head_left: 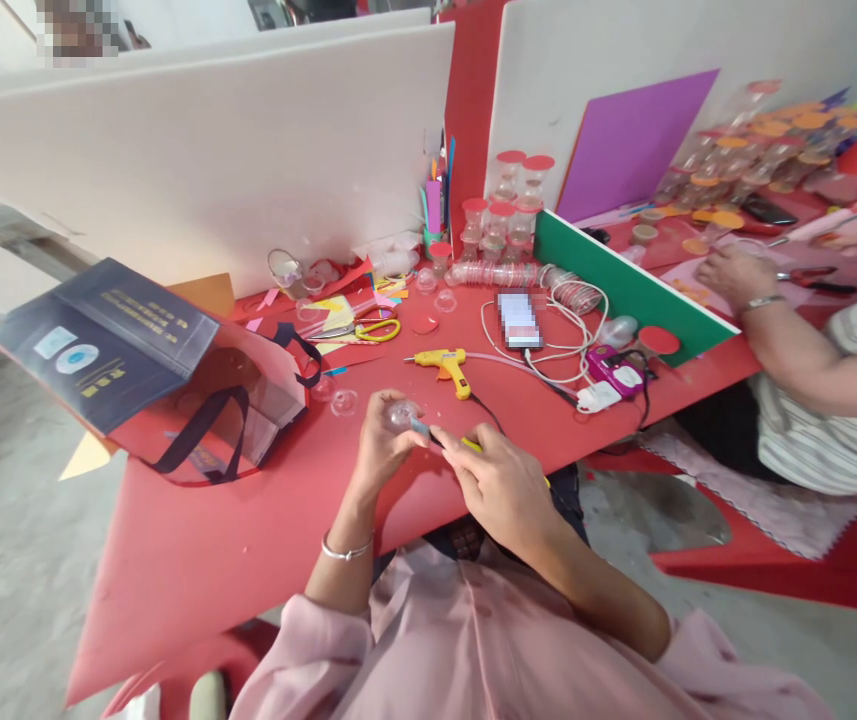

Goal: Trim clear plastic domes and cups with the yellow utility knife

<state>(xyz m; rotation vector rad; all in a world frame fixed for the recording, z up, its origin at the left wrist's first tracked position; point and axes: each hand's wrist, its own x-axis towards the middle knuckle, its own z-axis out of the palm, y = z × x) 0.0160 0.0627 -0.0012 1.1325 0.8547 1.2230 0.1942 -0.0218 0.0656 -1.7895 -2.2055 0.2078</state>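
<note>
A small clear plastic cup (402, 414) is held in the fingers of my left hand (383, 445), just above the table's front part. My right hand (507, 490) is closed round a yellow-and-black utility knife (435, 434), its grey blade pointing left and reaching the cup's rim. Whether the blade touches the plastic, I cannot tell. Just beyond my hands lies a yellow hot glue gun (443, 368), nozzle to the left. Left of my left hand, a clear plastic dome piece (344, 402) rests on the red table (248, 545).
A dark gift bag (120, 330) lies on the left. Yellow-handled scissors (379, 328) lie among paper scraps. Stacked plastic cups (499, 275), a phone (519, 320), white cables and a purple power strip (612, 368) sit beyond. Past the green divider (623, 285), a co-worker's hand (735, 280) works.
</note>
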